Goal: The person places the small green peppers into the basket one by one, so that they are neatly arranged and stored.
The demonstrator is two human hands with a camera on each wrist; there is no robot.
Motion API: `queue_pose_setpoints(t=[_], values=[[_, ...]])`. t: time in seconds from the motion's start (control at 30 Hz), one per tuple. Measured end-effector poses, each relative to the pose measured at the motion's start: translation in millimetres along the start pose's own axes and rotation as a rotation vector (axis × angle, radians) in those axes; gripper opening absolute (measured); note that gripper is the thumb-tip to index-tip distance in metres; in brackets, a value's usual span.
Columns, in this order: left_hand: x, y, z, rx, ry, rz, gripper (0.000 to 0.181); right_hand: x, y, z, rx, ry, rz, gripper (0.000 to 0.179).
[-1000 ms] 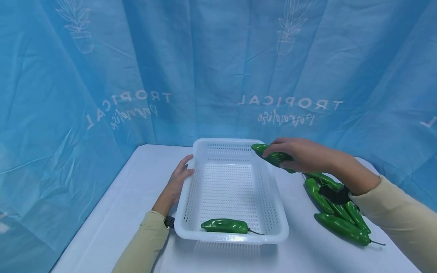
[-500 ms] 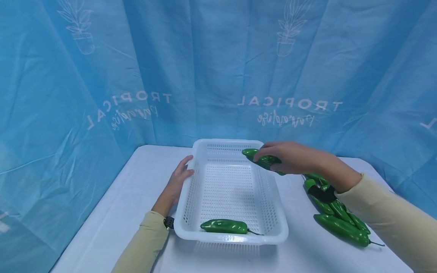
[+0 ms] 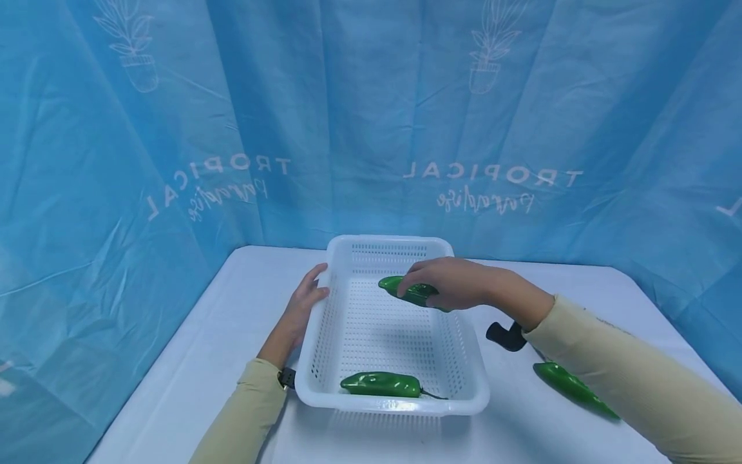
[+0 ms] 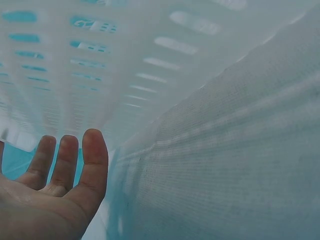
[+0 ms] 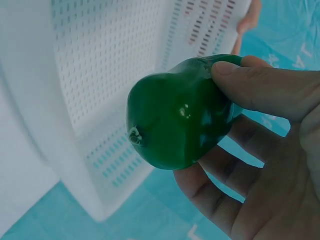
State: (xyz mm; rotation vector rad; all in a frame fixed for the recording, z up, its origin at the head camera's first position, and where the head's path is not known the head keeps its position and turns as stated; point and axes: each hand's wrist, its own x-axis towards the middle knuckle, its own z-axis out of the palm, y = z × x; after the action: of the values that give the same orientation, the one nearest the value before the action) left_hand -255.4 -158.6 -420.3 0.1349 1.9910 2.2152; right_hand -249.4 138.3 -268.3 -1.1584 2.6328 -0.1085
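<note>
In the head view my right hand [image 3: 452, 283] holds a long green chili pepper [image 3: 391, 284] over the white perforated plastic basket [image 3: 388, 406]. The right wrist view shows thumb and fingers curled round this glossy pepper [image 5: 170, 120], its blunt stem end pointing away from the palm. A second green chili pepper [image 3: 379, 384] lies across the near end of the basket floor. My left hand [image 3: 301, 306] rests against the basket's left rim. Its fingers [image 4: 94, 160] look straight beside the slotted outer wall in the left wrist view.
Another green chili pepper [image 3: 570, 386] lies on the white tablecloth [image 3: 522, 419] to the right, partly behind my right forearm. A black wrist device [image 3: 507, 336] hangs under the right wrist. A blue printed curtain [image 3: 371, 129] stands behind the table.
My right hand has moved left and slightly down with the chili pepper, from beside the basket's right rim to over its inside. Its forearm now covers most of the peppers at right.
</note>
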Motion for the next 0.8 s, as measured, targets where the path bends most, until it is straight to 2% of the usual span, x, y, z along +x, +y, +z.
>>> queue_pose_setpoints(t=[0.23, 0.5, 0.8], values=[[-1.2, 1.1, 0.4, -0.001, 0.003, 0.002, 0.060, 16.3, -8.1, 14.4, 0.034, -0.002, -0.079, 0.042], [0.2, 1.4, -1.1, -0.004, 0.013, -0.006, 0.060, 45.4, -21.7, 34.2, 0.054, -0.049, -0.077, 0.044], [-0.2, 0.6, -0.7, 0.014, -0.002, 0.000, 0.060, 60.9, -31.5, 51.2, 0.088, -0.081, -0.100, 0.044]])
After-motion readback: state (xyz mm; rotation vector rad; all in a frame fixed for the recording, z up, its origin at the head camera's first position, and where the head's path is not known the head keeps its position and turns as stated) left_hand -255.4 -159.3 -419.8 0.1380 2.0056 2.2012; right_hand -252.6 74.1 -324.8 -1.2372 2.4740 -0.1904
